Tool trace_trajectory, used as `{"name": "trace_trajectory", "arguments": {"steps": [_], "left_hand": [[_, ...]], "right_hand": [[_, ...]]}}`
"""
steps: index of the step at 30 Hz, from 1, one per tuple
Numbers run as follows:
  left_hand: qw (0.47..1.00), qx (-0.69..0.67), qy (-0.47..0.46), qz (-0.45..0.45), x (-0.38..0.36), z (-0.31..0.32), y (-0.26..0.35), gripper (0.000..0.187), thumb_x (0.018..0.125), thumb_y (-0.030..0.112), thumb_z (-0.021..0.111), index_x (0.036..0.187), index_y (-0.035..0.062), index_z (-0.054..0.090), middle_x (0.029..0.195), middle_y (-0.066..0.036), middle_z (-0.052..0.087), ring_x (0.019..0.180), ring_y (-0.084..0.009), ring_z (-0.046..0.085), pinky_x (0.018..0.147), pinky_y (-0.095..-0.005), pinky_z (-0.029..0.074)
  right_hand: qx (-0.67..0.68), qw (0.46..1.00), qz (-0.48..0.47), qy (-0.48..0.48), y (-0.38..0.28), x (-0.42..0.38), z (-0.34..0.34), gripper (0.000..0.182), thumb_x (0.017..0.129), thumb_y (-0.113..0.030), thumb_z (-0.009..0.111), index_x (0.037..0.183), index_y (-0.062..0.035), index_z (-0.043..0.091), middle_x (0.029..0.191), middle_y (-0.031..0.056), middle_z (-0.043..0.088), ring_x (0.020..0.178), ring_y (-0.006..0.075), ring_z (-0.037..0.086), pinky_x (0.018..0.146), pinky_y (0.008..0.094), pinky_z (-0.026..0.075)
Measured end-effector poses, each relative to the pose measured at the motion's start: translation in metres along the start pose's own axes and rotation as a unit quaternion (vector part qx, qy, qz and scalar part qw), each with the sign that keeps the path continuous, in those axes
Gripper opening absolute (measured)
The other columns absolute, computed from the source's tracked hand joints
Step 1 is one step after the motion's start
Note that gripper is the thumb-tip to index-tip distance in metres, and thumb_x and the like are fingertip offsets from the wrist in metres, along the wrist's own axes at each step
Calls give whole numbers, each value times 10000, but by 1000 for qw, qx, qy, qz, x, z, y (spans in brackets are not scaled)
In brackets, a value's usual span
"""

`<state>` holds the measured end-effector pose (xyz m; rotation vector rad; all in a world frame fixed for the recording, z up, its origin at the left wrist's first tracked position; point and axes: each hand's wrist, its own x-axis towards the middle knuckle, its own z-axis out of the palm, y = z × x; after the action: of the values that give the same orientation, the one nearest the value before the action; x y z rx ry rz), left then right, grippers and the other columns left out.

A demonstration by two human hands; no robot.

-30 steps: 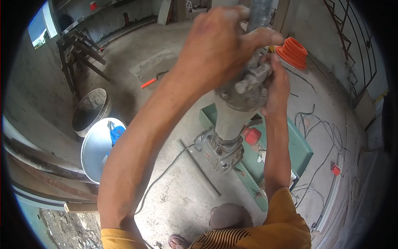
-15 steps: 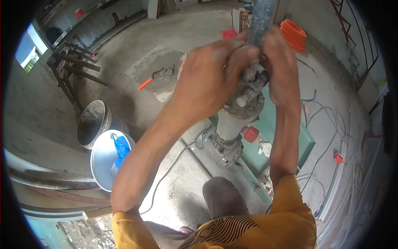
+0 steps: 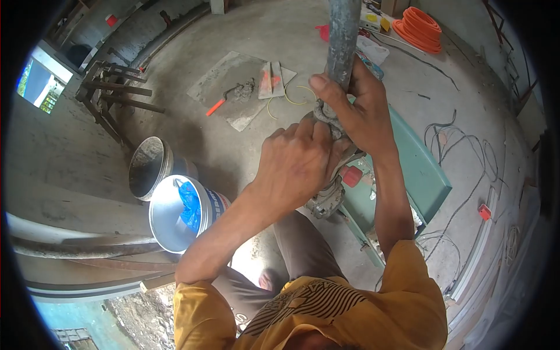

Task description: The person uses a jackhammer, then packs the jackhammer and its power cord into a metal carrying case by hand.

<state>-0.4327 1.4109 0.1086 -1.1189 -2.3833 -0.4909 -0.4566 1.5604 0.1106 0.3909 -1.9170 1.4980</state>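
Observation:
A long grey metal rod (image 3: 343, 44) stands up from the front end of a dusty power tool (image 3: 326, 198) with a red knob (image 3: 351, 175). My right hand (image 3: 364, 114) is wrapped round the rod's lower end, thumb across its near side. Just below and left, my left hand (image 3: 300, 157) has its fingers curled over the tool's front end, which it mostly hides. The tool's body hangs above my knee, beside a green metal case (image 3: 408, 157).
Two buckets, one dirty (image 3: 149, 169) and one white (image 3: 169, 219) with blue plastic inside, stand at the left. A red-handled trowel (image 3: 216, 107) lies on a board (image 3: 201, 81). Orange hose (image 3: 417, 29) is coiled at the back right; dark cables (image 3: 466, 157) loop over the floor.
The view has shifted, showing the buckets and case further right. My left hand has moved down from the rod onto the tool's front; my right hand remains at the rod's base.

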Motion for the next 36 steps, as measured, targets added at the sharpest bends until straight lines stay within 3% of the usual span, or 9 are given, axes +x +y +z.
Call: {"name": "trace_trajectory", "arguments": {"steps": [5, 11, 17, 19, 28, 36], "left_hand": [[995, -87, 28, 51, -5, 10, -14, 298, 863, 220, 687, 749, 16, 504, 624, -118, 521, 518, -310, 574, 449, -396, 444], [993, -23, 30, 112, -2, 4, -21, 321, 875, 233, 663, 698, 13, 509, 609, -139, 546, 493, -338, 576, 443, -413, 445], [989, -85, 35, 120, 1, 17, -29, 323, 884, 244, 640, 701, -1, 536, 589, -170, 578, 500, -362, 592, 459, -440, 457], [989, -92, 24, 116, 0, 12, -29, 319, 886, 243, 637, 709, -5, 543, 593, -181, 586, 506, -365, 596, 463, -442, 462], [989, -94, 17, 109, -17, 3, -33, 314, 886, 237, 633, 730, -23, 555, 606, -195, 593, 510, -364, 605, 472, -444, 476], [990, -85, 4, 115, -18, 0, -35, 311, 888, 237, 634, 750, -29, 549, 641, -191, 594, 531, -356, 612, 487, -431, 481]], "right_hand": [[-95, 995, -12, 35, 6, -9, 4, 365, 821, -296, 745, 821, -4, 526, 556, 48, 521, 513, 91, 466, 477, 293, 379], [-21, 997, 19, 75, 9, -16, 11, 354, 775, -263, 779, 764, -9, 533, 549, 26, 485, 508, 90, 396, 460, 280, 345], [-13, 993, 15, 120, 22, -19, 11, 306, 776, -221, 785, 717, 9, 592, 574, 13, 512, 564, 63, 411, 496, 264, 360], [37, 988, 70, 134, 17, -23, 14, 266, 775, -213, 794, 723, 1, 645, 605, -9, 552, 589, 50, 435, 516, 252, 370], [43, 991, 80, 101, 6, -25, 18, 254, 761, -205, 819, 737, 7, 682, 655, -11, 621, 594, 36, 518, 520, 214, 395], [35, 994, 64, 84, 14, -23, 17, 239, 775, -208, 805, 758, 4, 697, 656, 5, 633, 595, 44, 516, 531, 229, 398]]}}
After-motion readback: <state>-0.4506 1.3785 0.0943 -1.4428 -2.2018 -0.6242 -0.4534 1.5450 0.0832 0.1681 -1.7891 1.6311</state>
